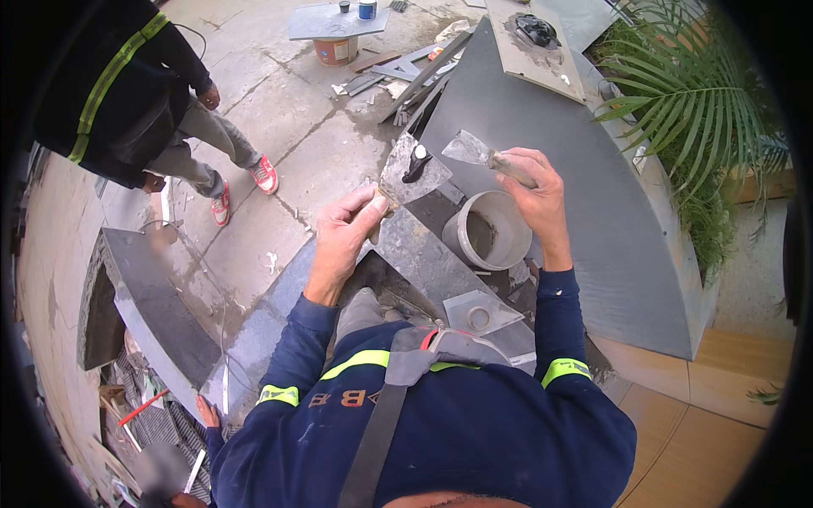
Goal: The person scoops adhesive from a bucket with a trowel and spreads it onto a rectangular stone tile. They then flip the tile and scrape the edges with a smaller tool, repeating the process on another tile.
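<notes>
My left hand (347, 222) grips the handle of a wide, stained putty knife (398, 182), held up with a small white-and-black blob (417, 161) on its blade. My right hand (533, 195) is closed around the handle of a second, narrower putty knife (466, 149), its blade angled toward the first, with a gap between the two. Below my right hand and a little left stands a whitish bucket (457, 233) with grey residue inside. A grey stone slab (423, 258) lies beneath my hands, and a small pale board with a ring on it (479, 309) is nearer my body.
A person in dark clothes (102, 93) stands left; another's hand (206, 411) shows lower left. A curved slab (144, 296) is left, a large grey slab (610, 220) right, beside palm plants (669, 102). Offcuts (398, 76) and a bucket topped by a board (334, 49) are farther off.
</notes>
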`<action>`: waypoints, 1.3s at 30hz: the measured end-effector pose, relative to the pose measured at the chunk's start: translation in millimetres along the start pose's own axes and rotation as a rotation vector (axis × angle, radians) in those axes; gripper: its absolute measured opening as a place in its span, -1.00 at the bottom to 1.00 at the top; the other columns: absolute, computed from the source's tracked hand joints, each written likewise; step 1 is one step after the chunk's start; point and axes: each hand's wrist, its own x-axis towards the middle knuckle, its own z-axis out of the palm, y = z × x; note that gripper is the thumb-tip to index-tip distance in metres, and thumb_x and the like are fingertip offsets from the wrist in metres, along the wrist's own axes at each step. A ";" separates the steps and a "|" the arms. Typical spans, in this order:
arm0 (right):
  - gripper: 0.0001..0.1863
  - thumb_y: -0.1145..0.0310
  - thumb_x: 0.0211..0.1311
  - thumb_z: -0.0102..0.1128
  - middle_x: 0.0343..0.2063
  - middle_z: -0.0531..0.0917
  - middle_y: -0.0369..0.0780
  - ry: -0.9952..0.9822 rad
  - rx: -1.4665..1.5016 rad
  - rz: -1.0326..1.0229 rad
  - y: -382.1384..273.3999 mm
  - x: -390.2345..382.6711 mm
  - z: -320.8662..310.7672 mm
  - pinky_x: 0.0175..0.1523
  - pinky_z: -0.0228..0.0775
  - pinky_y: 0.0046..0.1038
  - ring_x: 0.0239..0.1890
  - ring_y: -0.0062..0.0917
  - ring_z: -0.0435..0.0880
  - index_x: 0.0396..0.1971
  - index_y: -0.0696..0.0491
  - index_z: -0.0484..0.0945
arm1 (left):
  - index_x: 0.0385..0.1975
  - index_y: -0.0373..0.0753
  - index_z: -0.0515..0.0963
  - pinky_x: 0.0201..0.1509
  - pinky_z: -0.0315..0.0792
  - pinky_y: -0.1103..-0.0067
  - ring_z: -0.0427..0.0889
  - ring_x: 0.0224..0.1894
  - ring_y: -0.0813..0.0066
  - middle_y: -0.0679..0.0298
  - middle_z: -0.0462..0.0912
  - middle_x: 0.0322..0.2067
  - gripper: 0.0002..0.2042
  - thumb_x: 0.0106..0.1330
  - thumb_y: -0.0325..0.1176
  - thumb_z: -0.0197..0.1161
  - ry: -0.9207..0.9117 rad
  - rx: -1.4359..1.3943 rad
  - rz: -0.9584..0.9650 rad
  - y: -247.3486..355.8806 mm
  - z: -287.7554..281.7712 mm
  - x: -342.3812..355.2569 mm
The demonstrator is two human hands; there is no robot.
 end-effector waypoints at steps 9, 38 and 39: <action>-0.63 0.30 0.56 0.30 -0.21 0.76 -0.26 -0.202 0.852 0.467 -129.4 -126.7 72.4 -0.38 0.35 -0.64 -0.46 -0.78 0.50 0.18 0.23 0.61 | 0.48 -0.31 0.28 -0.04 0.49 0.58 0.57 -0.11 0.60 0.20 0.58 0.22 -0.53 0.65 -0.38 0.11 0.390 0.159 0.240 -16.5 28.8 -147.5; -0.60 0.71 0.11 0.51 -0.05 0.76 -0.17 -1.018 0.832 -0.877 -337.4 -197.8 172.2 0.15 0.56 -0.34 0.02 -0.35 0.73 -0.05 0.04 0.79 | 0.12 -0.41 0.72 -0.02 0.56 0.64 0.70 -0.14 0.65 0.28 0.82 -0.15 -0.64 0.38 -0.40 0.40 1.148 0.163 0.289 -18.0 20.5 -570.3; -0.60 0.72 0.11 0.51 -0.06 0.76 -0.17 -1.026 0.845 -0.880 -346.1 -201.8 177.4 0.14 0.57 -0.34 0.02 -0.35 0.73 -0.05 0.04 0.79 | 0.15 -0.41 0.71 -0.05 0.54 0.65 0.68 -0.15 0.66 0.29 0.82 -0.15 -0.62 0.38 -0.39 0.40 1.164 0.175 0.313 -19.1 19.5 -577.1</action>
